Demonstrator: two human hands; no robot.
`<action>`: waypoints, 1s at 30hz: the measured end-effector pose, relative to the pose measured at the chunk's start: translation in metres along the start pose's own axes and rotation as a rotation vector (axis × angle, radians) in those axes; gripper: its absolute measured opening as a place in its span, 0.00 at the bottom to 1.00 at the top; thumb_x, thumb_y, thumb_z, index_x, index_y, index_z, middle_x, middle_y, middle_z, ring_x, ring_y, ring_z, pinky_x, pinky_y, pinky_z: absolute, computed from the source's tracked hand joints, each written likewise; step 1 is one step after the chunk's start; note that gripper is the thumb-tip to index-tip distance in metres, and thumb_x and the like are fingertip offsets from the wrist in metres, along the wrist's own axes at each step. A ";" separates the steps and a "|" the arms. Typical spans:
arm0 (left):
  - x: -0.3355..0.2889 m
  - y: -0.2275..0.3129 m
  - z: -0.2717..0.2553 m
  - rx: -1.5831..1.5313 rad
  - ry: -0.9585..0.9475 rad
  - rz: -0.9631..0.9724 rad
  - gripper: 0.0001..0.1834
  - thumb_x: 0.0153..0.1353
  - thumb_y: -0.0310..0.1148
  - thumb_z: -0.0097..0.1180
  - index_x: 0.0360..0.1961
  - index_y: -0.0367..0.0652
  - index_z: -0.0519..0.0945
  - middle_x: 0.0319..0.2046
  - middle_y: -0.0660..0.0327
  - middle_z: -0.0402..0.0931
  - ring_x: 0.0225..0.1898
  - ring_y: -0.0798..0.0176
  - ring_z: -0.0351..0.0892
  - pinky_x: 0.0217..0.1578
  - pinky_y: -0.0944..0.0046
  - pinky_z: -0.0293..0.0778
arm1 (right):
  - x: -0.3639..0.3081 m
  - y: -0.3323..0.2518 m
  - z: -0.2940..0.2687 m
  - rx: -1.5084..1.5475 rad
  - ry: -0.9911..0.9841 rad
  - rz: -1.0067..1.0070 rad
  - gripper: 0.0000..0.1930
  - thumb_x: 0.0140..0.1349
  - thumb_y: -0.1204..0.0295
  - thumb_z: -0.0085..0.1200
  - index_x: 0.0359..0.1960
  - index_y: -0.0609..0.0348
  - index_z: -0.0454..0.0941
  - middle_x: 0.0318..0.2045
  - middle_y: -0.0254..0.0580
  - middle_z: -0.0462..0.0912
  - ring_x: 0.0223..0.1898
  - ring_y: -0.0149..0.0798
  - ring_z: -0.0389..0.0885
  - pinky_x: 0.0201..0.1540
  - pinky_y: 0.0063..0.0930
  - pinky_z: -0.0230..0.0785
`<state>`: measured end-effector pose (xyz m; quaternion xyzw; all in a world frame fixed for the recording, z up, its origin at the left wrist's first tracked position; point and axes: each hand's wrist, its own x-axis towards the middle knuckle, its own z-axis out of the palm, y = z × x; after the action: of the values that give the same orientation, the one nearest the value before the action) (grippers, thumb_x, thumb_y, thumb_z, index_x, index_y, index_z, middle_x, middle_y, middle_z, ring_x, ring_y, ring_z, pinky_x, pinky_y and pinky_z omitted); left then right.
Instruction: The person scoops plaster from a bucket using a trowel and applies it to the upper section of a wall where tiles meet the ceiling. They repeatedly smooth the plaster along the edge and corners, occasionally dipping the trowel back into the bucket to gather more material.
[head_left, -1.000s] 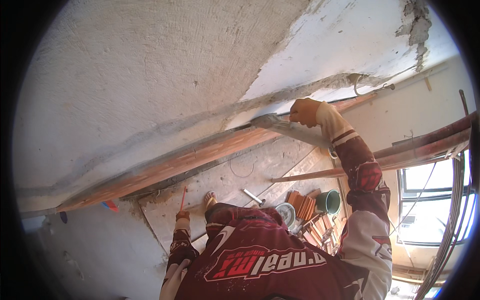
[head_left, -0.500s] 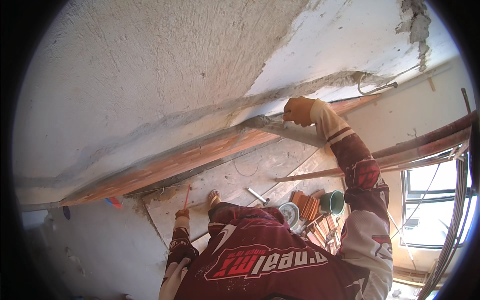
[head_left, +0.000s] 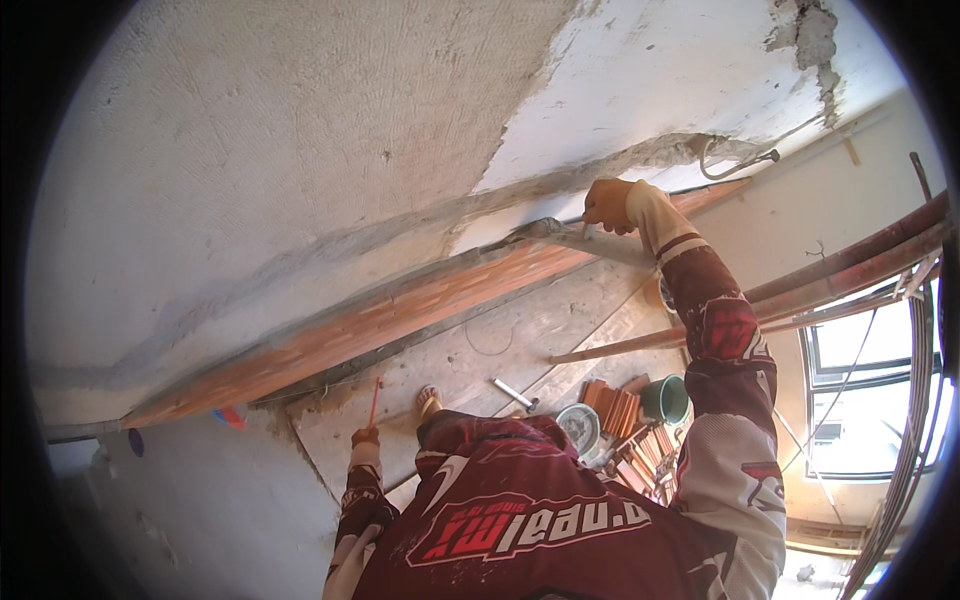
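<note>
Up ahead and to the right, my right hand (head_left: 608, 205) is closed around the grip of a plastering trowel (head_left: 622, 247). Its long grey blade lies at the top edge of a row of orange bricks (head_left: 400, 312), against the plastered wall. A lump of grey mortar (head_left: 538, 229) sits by the blade's left end. Lower down, my left hand (head_left: 366, 437) is closed on a thin red stick (head_left: 375, 402) that points upward. What the stick belongs to cannot be made out.
A hammer (head_left: 515, 393) lies on the boards (head_left: 480, 350) below. Nearby stand a grey bucket (head_left: 578, 428), a green bucket (head_left: 665, 400) and stacked orange bricks (head_left: 612, 407). Wooden poles (head_left: 840, 265) cross at right, before a window (head_left: 870, 400). A bent pipe (head_left: 735, 172) protrudes from the wall.
My right hand and the trowel have moved slightly right along the bricks. My left hand still holds the red stick in nearly the same place. The whole view has shifted a little.
</note>
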<state>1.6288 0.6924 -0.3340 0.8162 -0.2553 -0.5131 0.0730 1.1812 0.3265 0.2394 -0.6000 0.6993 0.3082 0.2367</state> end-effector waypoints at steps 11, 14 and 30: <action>-0.004 -0.012 0.002 -0.097 -0.003 0.040 0.18 0.54 0.45 0.59 0.28 0.38 0.83 0.19 0.56 0.79 0.21 0.59 0.79 0.28 0.58 0.75 | 0.026 0.048 -0.011 -0.082 0.020 0.252 0.14 0.59 0.62 0.48 0.29 0.58 0.80 0.25 0.36 0.82 0.24 0.36 0.78 0.32 0.39 0.69; -0.008 -0.013 0.001 -0.137 0.019 -0.009 0.16 0.53 0.43 0.58 0.28 0.38 0.84 0.18 0.56 0.79 0.20 0.60 0.79 0.28 0.58 0.75 | 0.033 0.055 -0.013 -0.090 0.006 0.314 0.12 0.59 0.62 0.46 0.31 0.52 0.81 0.28 0.31 0.82 0.31 0.37 0.80 0.41 0.47 0.66; -0.013 -0.007 0.004 -0.070 0.000 -0.065 0.11 0.55 0.38 0.54 0.29 0.39 0.80 0.20 0.60 0.76 0.17 0.63 0.74 0.18 0.59 0.69 | 0.092 0.078 -0.016 -0.392 -0.071 0.144 0.15 0.60 0.67 0.45 0.44 0.54 0.80 0.44 0.38 0.82 0.47 0.41 0.79 0.52 0.42 0.67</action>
<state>1.6231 0.7054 -0.3282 0.8212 -0.2105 -0.5236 0.0846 1.0896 0.2586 0.1972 -0.5718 0.6581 0.4755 0.1175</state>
